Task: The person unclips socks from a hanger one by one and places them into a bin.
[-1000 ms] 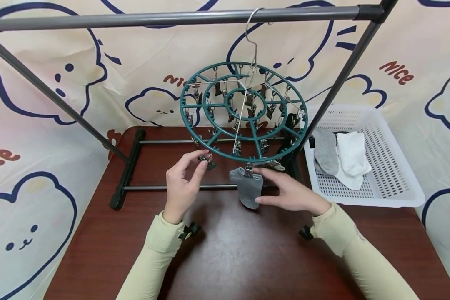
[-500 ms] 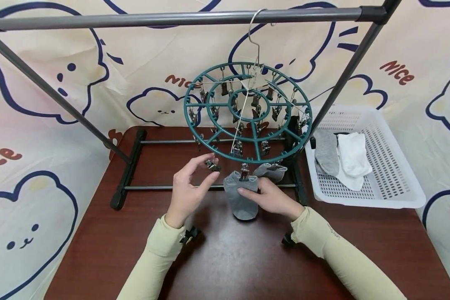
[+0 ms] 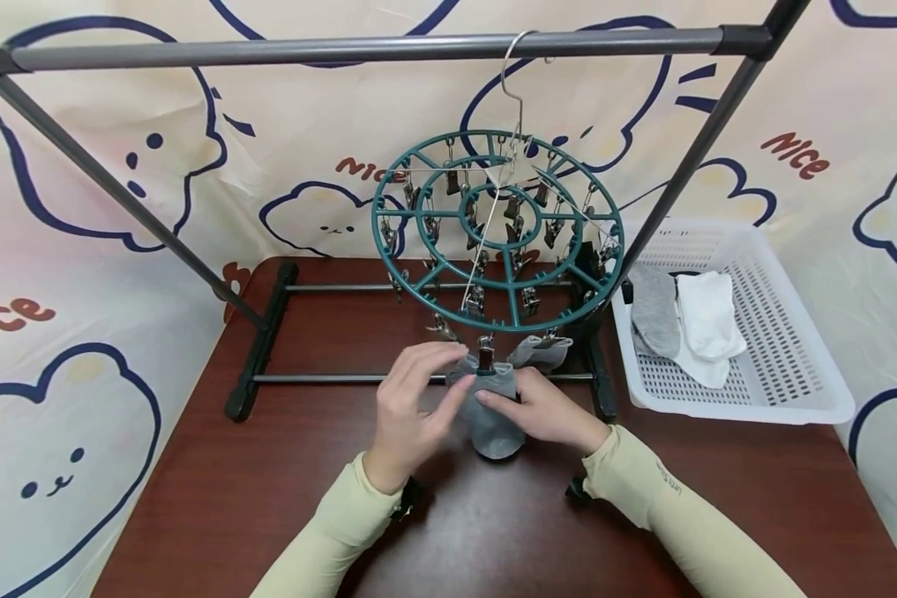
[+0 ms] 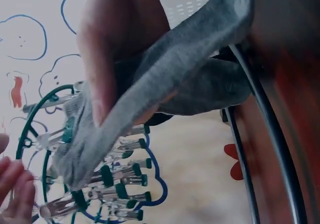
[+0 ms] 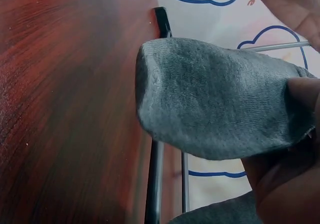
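A grey sock (image 3: 497, 428) hangs toe down by its cuff from a metal clip (image 3: 486, 355) under the near rim of a round green clip hanger (image 3: 514, 325). My right hand (image 3: 556, 411) pinches the sock just below the cuff, thumb in front. My left hand (image 3: 411, 419) is at the cuff's left side, thumb and fingers apart; in the left wrist view its fingers (image 4: 17, 191) lie beside the cuff with a gap. Another clip (image 3: 443, 329) dangles above the left fingers. A second grey sock (image 3: 541, 353) hangs behind the right hand.
The hanger hooks over a dark metal rail (image 3: 344, 51) whose feet stand on the brown table (image 3: 448, 531). To the right is a white basket (image 3: 792, 399) with grey and white socks (image 3: 706, 320). Several clips hang inside the hanger's rings.
My left hand let go of the clip it pinched and moved right to the cuff. My right hand went from touching the sock's side to gripping it below the cuff.
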